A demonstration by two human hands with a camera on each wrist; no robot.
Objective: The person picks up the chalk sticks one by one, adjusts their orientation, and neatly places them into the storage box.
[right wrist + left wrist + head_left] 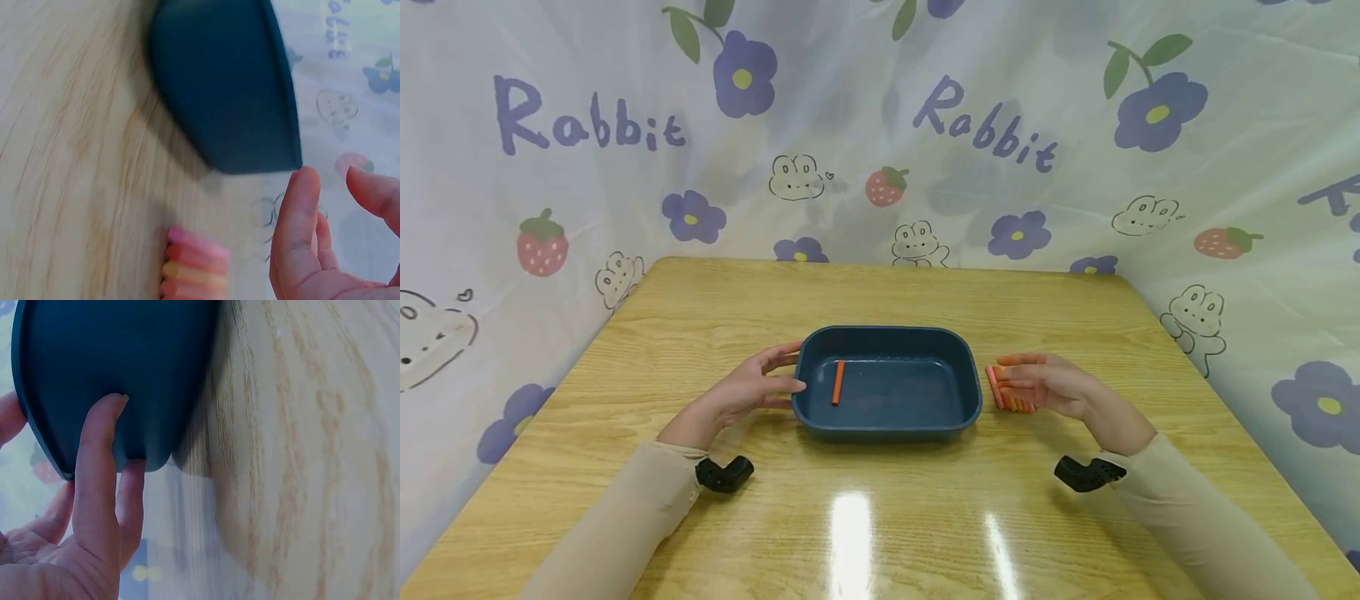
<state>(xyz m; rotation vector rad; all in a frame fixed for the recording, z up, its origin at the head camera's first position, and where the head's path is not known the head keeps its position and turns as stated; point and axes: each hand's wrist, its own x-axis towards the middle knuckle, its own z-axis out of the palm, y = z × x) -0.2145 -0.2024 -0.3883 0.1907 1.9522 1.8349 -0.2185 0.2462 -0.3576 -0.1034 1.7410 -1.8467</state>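
Note:
A dark blue rectangular bin (887,434) stands mid-table with one slim orange-red stick (838,383) lying inside toward its left end. My left hand (752,387) touches the bin's left end; in the left wrist view its fingers (97,481) lie against the outer wall and near the rim. Off the bin's right end, a short row of pink, orange and yellow sticks (197,257) lies side by side on the wood. Over that row hovers my right hand (1054,385), fingers loosely extended and holding nothing; it partly hides the sticks in the head view.
The wooden table (760,533) reaches back to a hanging cloth (850,100) printed with rabbits, flowers and strawberries, which also flanks both sides. Each wrist carries a black strap mount (724,475). Light glares off the table's front.

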